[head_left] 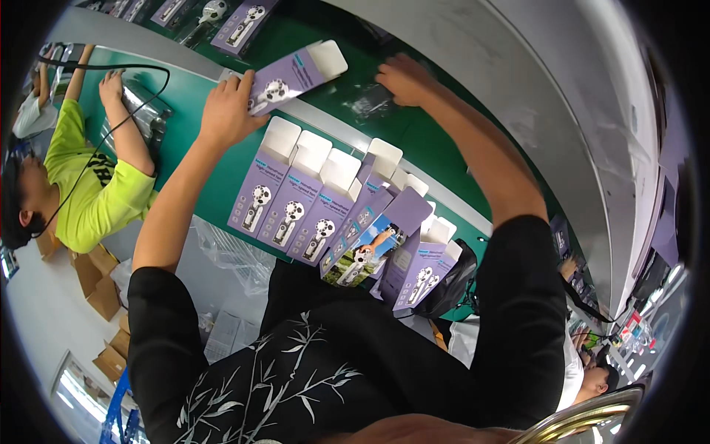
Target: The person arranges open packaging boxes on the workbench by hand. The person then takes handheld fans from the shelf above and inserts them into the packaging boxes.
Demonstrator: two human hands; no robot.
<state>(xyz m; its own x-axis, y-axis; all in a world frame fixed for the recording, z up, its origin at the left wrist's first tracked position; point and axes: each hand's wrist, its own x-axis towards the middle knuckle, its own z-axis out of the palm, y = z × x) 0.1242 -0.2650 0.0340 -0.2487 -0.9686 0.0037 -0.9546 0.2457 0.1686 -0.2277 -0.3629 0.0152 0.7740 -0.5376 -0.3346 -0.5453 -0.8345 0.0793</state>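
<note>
My left hand point(230, 107) grips a purple carton point(294, 76) printed with a handheld fan, raised and tilted above the bench edge. Its white end flap stands unfolded toward the right. Farther right, my right hand point(405, 80) reaches over the dark green surface with curled fingers at a clear plastic bag point(370, 102); the bag is blurred, and its contents are too unclear to name. Below my hands, several matching purple cartons point(285, 203) stand in a row with their white top flaps up. One carton with a photo panel point(362, 255) leans across the others.
A raised metal rail point(333, 122) separates the green bench top point(185, 166) from the dark green strip. Bagged fans point(212, 11) and another carton point(240, 26) lie on the strip at the far left. A co-worker in a yellow-green shirt point(92, 177) works at left beside a black cable point(159, 68).
</note>
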